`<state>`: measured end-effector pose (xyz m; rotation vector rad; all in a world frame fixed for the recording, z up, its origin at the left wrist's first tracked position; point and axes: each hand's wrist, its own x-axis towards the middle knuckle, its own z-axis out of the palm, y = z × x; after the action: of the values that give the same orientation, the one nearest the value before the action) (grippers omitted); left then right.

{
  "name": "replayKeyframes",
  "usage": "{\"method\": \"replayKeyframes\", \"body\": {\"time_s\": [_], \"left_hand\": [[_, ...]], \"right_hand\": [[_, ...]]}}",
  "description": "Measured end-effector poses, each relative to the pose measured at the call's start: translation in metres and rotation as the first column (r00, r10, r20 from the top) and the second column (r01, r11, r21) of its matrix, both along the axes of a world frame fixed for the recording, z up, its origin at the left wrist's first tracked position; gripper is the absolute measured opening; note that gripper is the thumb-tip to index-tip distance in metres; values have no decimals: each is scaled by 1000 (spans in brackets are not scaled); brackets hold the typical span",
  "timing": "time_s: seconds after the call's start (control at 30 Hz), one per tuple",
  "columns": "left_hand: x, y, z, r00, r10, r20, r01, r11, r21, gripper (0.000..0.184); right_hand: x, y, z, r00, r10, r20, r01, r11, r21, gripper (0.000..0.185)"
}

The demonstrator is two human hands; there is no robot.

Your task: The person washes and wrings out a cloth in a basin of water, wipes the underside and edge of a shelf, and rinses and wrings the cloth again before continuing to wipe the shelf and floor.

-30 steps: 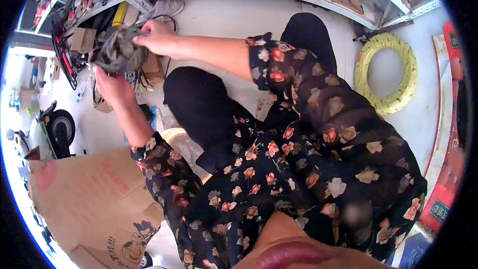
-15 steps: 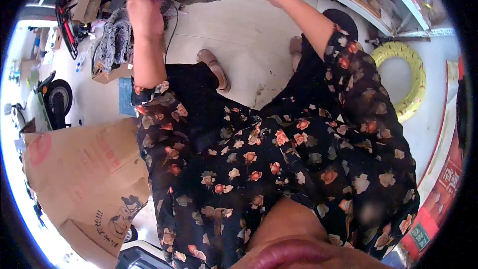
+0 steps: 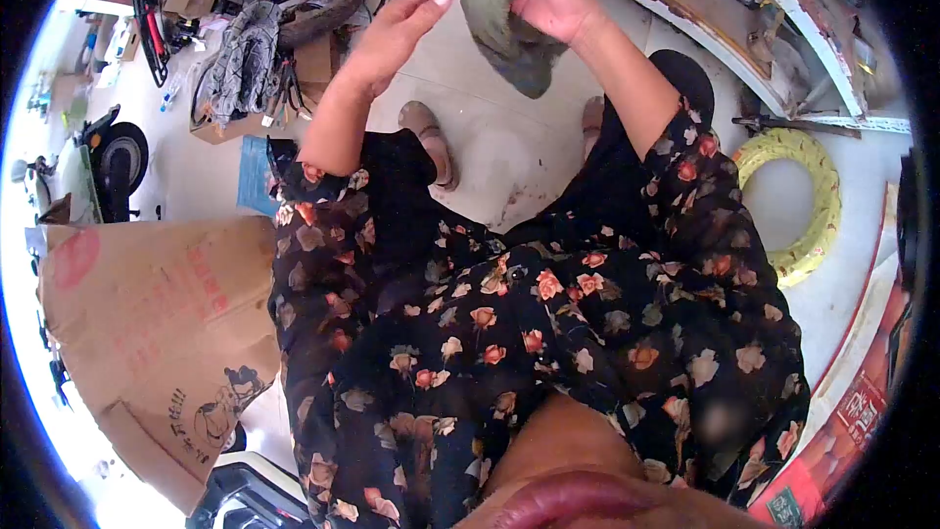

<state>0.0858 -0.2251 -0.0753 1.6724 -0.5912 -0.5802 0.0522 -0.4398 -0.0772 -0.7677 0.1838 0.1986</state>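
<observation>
Cloth (image 3: pixel 499 24): grey-green, limp, folded, narrowing to a blunt tip; right hand (image 3: pixel 556 2) part-closed on its edge, left hand (image 3: pixel 397 34) open just beside.

fabric piece (image 3: pixel 499 15): kinda murky olive green, a bit greyish
blouse (image 3: pixel 548 333): black with a rose print all over, coral-pink and cream blooms
trousers (image 3: pixel 392 191): plain black, nothing fancy
shoes (image 3: pixel 423 125): dusty taupe-ish brown
floor (image 3: pixel 490 162): off-white with some darker smudges
big carton (image 3: pixel 157 323): cardboard brown, faded red print, plus a black cartoon and lettering
ring-shaped bundle (image 3: pixel 820 171): bright yellow with small darker marks
crumpled bundle (image 3: pixel 245 64): grey with a busy dark pattern
flat packet (image 3: pixel 256 176): blue
shelf edge (image 3: pixel 685 54): white paint, rusty brown patches
printed box (image 3: pixel 862 409): red, white characters
</observation>
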Motion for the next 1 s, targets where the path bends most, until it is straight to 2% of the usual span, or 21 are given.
{"method": "replayKeyframes", "body": {"time_s": [0.1,0.17,0.27,0.37,0.43,0.53,0.57,0.6,0.63,0.67,0.73,0.8,0.83,0.93,1.0], "left_hand": [[2,0,-10,989,-67,-131,49,989,-138,61],[8,0,-15,963,-128,-237,76,974,-214,64],[2,-4,-9,966,-149,-212,118,981,-153,51],[9,-1,-12,992,-125,-9,125,990,65,30],[8,1,-9,996,-34,80,26,995,101,24],[2,2,-5,982,75,174,-89,993,76,18],[1,1,-5,974,109,197,-122,991,55,18],[0,0,-8,945,135,297,-139,990,-9,21],[3,1,-12,951,128,282,-136,991,8,23],[8,2,-17,956,123,266,-134,991,25,25],[9,3,-16,963,115,244,-131,990,51,28],[4,2,-7,967,103,232,-122,990,71,30],[5,1,-5,983,117,144,-130,988,80,31],[6,2,5,974,180,-140,-160,977,144,34],[10,6,-5,988,151,5,-150,974,167,34]], "right_hand": [[10,0,-16,986,27,166,-37,998,56,35],[15,-1,-19,981,61,183,-86,987,134,31],[17,-3,-23,979,113,169,-137,981,138,30],[15,-3,-19,992,116,45,-118,992,45,30],[12,-2,-6,996,67,-58,-71,995,-69,30],[10,6,1,1000,-16,-17,15,998,-68,28],[13,-3,-10,999,32,18,-31,998,-63,26],[20,-19,-28,995,81,54,-78,995,-60,25],[20,-22,-27,987,131,90,-126,990,-58,23],[19,-23,-27,983,84,165,-64,990,-124,21],[5,-9,7,947,6,321,75,968,-238,18],[6,-12,8,932,1,361,109,952,-285,16],[6,-14,8,925,-3,381,130,942,-308,15],[10,-32,2,860,139,491,131,870,-476,16],[5,-38,3,871,128,475,152,848,-508,17]]}}
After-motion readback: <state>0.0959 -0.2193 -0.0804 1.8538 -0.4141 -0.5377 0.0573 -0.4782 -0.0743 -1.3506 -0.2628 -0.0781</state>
